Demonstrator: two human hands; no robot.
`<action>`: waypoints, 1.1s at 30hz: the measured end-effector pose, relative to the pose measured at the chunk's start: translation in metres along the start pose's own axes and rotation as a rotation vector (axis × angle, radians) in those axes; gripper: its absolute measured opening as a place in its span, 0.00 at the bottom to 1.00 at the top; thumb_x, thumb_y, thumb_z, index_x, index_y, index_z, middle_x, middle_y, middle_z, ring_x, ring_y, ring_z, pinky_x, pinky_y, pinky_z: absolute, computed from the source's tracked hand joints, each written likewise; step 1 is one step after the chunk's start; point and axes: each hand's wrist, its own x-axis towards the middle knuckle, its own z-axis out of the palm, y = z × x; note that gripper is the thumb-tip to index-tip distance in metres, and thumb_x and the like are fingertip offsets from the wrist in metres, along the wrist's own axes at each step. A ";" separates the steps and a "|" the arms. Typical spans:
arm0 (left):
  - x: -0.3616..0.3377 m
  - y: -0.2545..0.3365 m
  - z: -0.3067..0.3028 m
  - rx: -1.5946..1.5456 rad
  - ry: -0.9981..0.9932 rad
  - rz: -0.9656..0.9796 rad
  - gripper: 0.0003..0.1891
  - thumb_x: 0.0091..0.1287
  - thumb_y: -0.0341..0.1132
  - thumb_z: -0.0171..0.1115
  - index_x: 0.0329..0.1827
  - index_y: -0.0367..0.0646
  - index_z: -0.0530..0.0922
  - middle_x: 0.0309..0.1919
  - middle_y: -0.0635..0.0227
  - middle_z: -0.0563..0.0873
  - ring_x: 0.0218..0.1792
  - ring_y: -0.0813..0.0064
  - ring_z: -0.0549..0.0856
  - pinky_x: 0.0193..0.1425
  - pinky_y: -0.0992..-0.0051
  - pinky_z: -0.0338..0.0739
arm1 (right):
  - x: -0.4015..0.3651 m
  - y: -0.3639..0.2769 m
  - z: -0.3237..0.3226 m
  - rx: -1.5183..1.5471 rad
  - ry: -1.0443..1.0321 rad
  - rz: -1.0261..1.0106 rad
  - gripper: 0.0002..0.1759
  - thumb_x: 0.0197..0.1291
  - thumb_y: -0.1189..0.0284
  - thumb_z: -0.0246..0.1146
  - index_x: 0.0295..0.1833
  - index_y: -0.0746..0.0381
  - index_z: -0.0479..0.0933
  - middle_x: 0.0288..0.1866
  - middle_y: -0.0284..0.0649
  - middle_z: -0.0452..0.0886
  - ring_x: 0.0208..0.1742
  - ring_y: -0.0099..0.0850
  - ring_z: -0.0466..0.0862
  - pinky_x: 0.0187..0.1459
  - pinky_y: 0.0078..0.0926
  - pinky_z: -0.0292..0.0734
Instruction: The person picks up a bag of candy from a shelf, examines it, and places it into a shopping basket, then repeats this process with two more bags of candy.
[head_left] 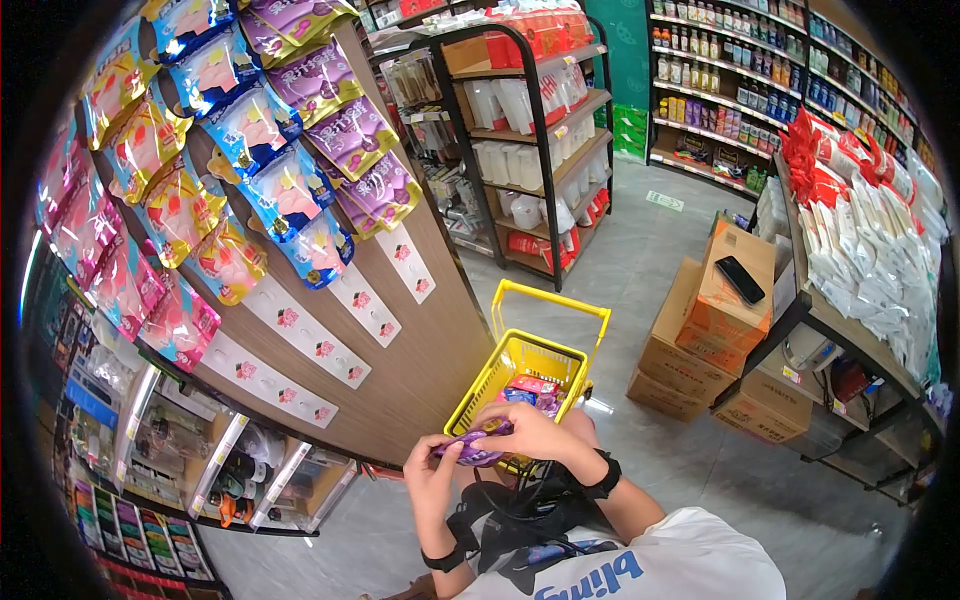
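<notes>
My left hand (430,478) and my right hand (532,432) are both closed on a purple candy pouch (478,451), held between them low in front of my body. Fingers cover parts of the pouch, so its print cannot be read. Just beyond my hands stands a yellow shopping basket (484,388) with a raised yellow handle (553,297). Inside it lie several pink, blue and purple packets (532,387), partly hidden by my right hand. Each wrist wears a black band.
Candy pouches (280,190) hang in rows on a wooden display panel (430,330) to the left, above glass-fronted shelves. At right, a phone (740,279) lies on stacked cardboard boxes (728,318) beside a table of white packets (870,260). A black-framed shelf rack (540,130) stands ahead.
</notes>
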 end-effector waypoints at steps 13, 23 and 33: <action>0.002 -0.001 -0.002 -0.030 -0.037 0.020 0.07 0.60 0.27 0.66 0.37 0.35 0.79 0.30 0.72 0.81 0.32 0.85 0.76 0.37 0.84 0.70 | -0.001 -0.001 0.000 0.065 0.089 -0.005 0.10 0.52 0.74 0.67 0.39 0.68 0.79 0.38 0.40 0.81 0.41 0.29 0.80 0.46 0.23 0.72; 0.000 0.003 -0.003 -0.036 0.034 -0.029 0.06 0.60 0.28 0.65 0.36 0.35 0.79 0.27 0.73 0.80 0.24 0.88 0.73 0.26 0.86 0.65 | 0.000 0.008 -0.001 0.052 0.069 -0.009 0.15 0.54 0.69 0.67 0.44 0.67 0.78 0.37 0.40 0.81 0.39 0.25 0.79 0.44 0.22 0.73; 0.002 -0.001 -0.007 -0.077 0.026 -0.022 0.06 0.60 0.27 0.65 0.38 0.34 0.79 0.27 0.74 0.80 0.25 0.88 0.74 0.27 0.87 0.67 | 0.000 0.008 -0.002 0.118 0.159 0.016 0.13 0.55 0.69 0.66 0.41 0.68 0.78 0.35 0.40 0.80 0.37 0.24 0.78 0.41 0.22 0.72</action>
